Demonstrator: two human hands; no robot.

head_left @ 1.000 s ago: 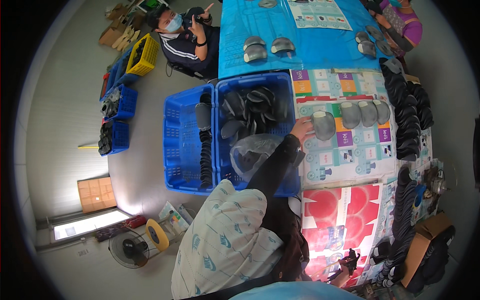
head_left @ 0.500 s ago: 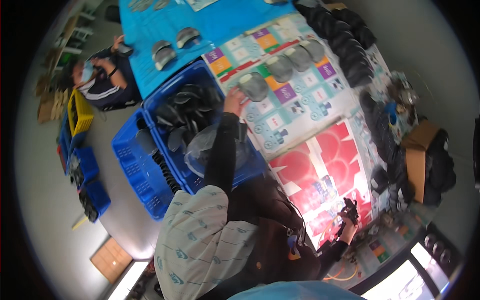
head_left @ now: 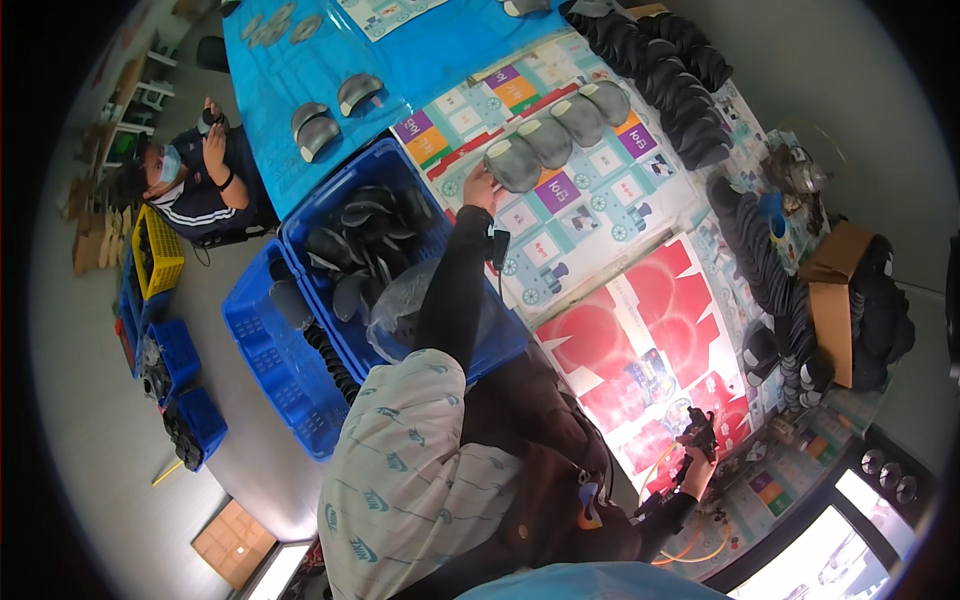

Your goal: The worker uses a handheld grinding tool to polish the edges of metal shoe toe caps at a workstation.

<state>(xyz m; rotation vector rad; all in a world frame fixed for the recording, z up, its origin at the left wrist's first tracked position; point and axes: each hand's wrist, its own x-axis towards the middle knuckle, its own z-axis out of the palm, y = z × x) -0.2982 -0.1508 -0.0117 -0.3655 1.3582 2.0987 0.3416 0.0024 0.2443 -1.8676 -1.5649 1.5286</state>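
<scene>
My left hand (head_left: pixel 482 189) reaches over the patterned table and grips the near edge of a grey domed shell (head_left: pixel 513 164), fingers around its left side. That shell is the nearest of several similar ones in a slanting row, including another grey shell (head_left: pixel 576 119) farther up. Down at the lower right, my right hand (head_left: pixel 699 468) is closed around a black gun-shaped tool (head_left: pixel 698 432), held over a brightly lit red-and-white printed sheet (head_left: pixel 625 345). A yellow hose (head_left: pixel 702 553) curves below that hand.
Left of my arm stands a blue crate (head_left: pixel 300 215) with dark curved pieces and a clear plastic bag. Stacks of black curved pieces (head_left: pixel 680 95) line the table's right side, near a cardboard box (head_left: pixel 830 330). A co-worker (head_left: pixel 215 185) sits beyond the blue table cover (head_left: pixel 430 45).
The shell at my left hand has moved closer to the row and now sits against its neighbour. My right hand keeps its hold on the black tool. The co-worker's hands have shifted.
</scene>
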